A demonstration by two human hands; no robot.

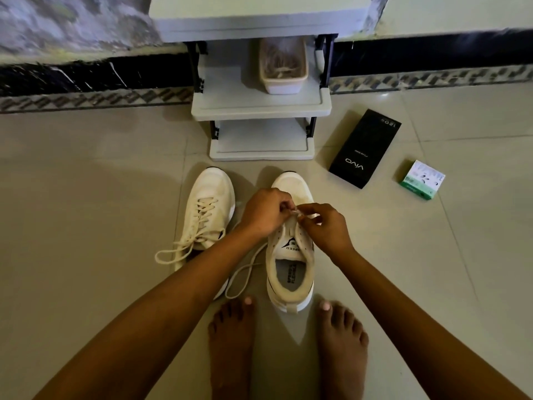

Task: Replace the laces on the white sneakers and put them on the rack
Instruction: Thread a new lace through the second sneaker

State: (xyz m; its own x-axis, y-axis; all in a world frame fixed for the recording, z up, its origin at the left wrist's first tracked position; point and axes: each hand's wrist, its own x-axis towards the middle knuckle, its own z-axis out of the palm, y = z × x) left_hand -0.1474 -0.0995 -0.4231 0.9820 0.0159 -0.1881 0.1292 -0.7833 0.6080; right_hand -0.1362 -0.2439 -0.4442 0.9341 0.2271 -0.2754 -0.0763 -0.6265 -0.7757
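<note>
We see bare floor (86, 174) left of the sneakers; a black box (364, 150) and small carton (422, 180) crowd the right.

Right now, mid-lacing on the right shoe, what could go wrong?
1. Both hands, left and right, pinch the lace at the lowest eyelets of the right shoe; a slipped grip could pull the end back out.
2. The loose lace loops on the floor beside the left foot and could get stepped on or snagged.
3. The left shoe lies close, so its lace could tangle with the loose one.
</note>
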